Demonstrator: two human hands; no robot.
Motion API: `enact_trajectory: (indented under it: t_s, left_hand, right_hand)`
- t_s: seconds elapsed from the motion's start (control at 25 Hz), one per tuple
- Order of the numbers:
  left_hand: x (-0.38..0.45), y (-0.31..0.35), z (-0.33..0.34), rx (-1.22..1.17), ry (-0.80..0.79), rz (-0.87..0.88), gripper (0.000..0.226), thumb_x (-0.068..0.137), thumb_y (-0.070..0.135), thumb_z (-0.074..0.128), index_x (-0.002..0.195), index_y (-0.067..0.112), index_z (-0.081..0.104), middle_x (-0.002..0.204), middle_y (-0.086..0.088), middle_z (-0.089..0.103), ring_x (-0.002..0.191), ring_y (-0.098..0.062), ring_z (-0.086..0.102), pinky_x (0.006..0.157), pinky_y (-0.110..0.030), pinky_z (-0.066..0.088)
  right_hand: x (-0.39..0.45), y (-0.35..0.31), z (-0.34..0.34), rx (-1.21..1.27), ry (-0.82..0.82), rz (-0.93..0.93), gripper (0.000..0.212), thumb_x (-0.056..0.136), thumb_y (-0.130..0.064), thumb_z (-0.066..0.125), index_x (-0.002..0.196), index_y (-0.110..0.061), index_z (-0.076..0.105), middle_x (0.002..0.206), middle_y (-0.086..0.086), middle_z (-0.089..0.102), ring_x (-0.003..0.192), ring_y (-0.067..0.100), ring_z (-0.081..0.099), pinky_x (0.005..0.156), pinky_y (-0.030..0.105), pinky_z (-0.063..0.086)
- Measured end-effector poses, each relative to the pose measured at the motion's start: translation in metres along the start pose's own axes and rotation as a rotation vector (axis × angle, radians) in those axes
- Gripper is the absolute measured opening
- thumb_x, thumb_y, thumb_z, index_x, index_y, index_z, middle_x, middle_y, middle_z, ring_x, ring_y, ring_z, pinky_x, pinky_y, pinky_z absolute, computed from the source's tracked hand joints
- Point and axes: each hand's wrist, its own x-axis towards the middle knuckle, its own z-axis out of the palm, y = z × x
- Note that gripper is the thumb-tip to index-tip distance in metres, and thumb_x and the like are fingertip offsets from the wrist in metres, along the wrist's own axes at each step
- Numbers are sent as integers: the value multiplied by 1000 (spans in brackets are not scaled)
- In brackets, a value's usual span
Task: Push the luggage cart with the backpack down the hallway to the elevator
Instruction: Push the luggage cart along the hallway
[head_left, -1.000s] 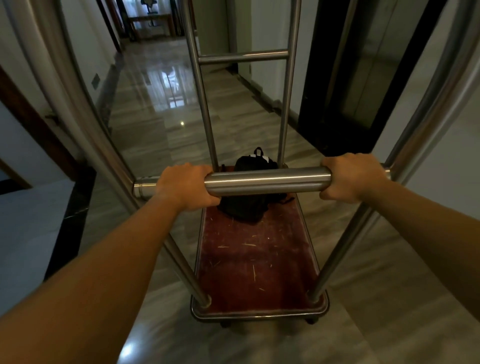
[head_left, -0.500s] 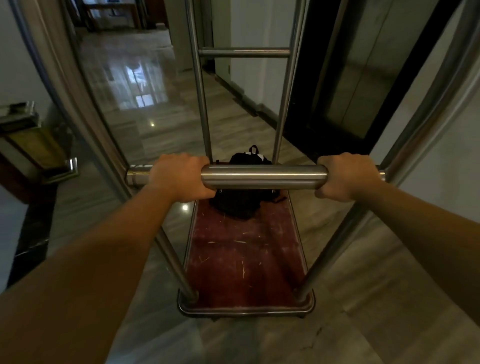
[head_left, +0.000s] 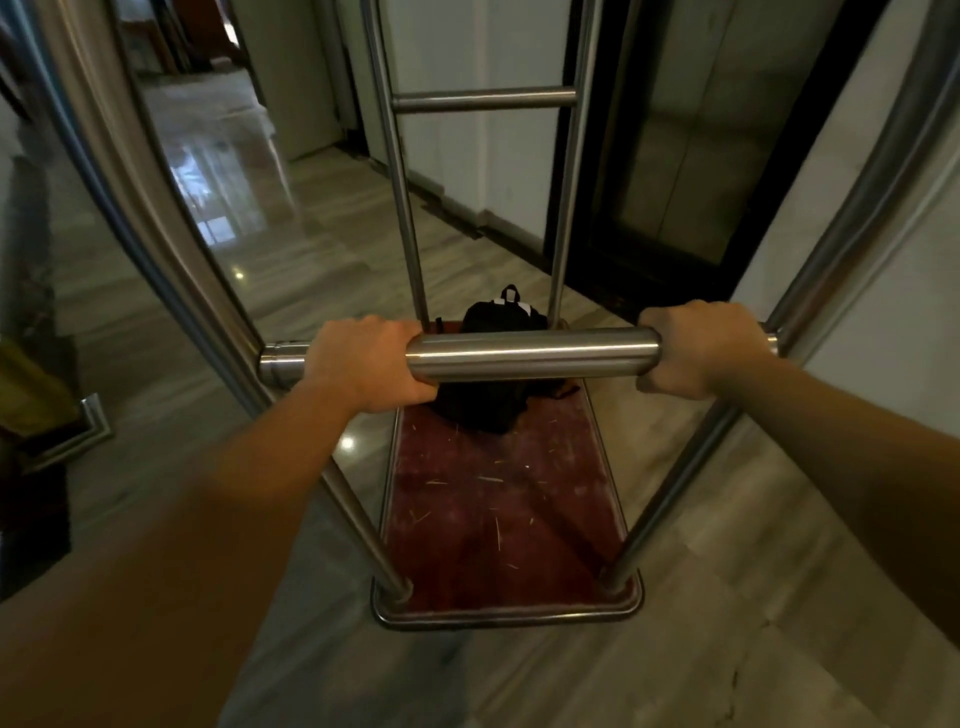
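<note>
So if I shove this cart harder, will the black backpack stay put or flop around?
The backpack looks soft and slumped, so it would probably sag rather than roll. It lies unstrapped on the carpeted deck, which likely grips it; a hard shove might still slide it.

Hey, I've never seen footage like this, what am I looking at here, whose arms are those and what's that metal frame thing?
This is one picture from a camera worn on a person's head, looking forward and down, so the arms are the wearer's own. There is no machine. The left hand and right hand each grip the steel push bar of a hotel luggage cart. Its tall steel posts frame the view. On the cart's red carpeted deck lies a black backpack, at the far end. Ahead right is a dark-framed elevator door; a polished stone hallway runs ahead left.
</note>
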Motion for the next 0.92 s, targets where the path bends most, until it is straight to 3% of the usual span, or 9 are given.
enact_trajectory:
  t_s: [0.12, 0.28, 0.48, 0.72, 0.84, 0.92]
  left_hand:
    - [24, -58, 8, -12, 36, 48, 41, 56, 69, 62, 78, 37, 52, 68, 8, 61, 56, -14, 48, 53, -30, 33]
    - [60, -132, 16, -55, 23, 98, 41, 54, 72, 57, 79, 41, 47, 65, 11, 53, 56, -14, 46, 54, -31, 37]
    - [114, -232, 32, -77, 15, 158, 42, 53, 71, 60, 78, 41, 45, 67, 12, 54, 56, -12, 47, 54, -30, 36]
    - [165, -334, 42, -117, 6, 249, 40, 54, 69, 63, 77, 39, 49, 68, 12, 54, 58, -13, 49, 56, -31, 38]
    - [192, -390, 49, -102, 10, 320, 40, 53, 72, 59, 77, 41, 48, 65, 13, 51, 57, -14, 49, 56, -31, 36]
    - [207, -421, 52, -94, 41, 380, 40, 54, 72, 58, 77, 42, 45, 63, 15, 46, 55, -12, 45, 54, -29, 30]
  right_hand:
    - [35, -39, -1, -4, -23, 10, 38, 57, -64, 59, 80, -38, 45, 64, -10, 51, 55, 15, 49, 53, 32, 35]
    - [85, -88, -1, 12, -4, 62, 38, 59, -62, 63, 81, -39, 43, 63, -13, 50, 53, 5, 42, 51, 31, 30]
    - [157, -149, 7, 29, 48, 144, 36, 56, -62, 58, 71, -39, 35, 59, -15, 49, 51, 6, 45, 53, 31, 39]
    - [227, -226, 7, 8, 12, 270, 39, 53, -66, 55, 75, -39, 39, 61, -14, 48, 54, 8, 45, 57, 34, 42]
    - [261, -268, 6, 21, 19, 301, 41, 49, -71, 49, 75, -41, 37, 60, -16, 45, 53, 4, 40, 58, 34, 38]
    - [279, -291, 2, 29, 25, 335, 41, 51, -69, 54, 75, -39, 40, 60, -16, 45, 53, 2, 38, 59, 34, 34]
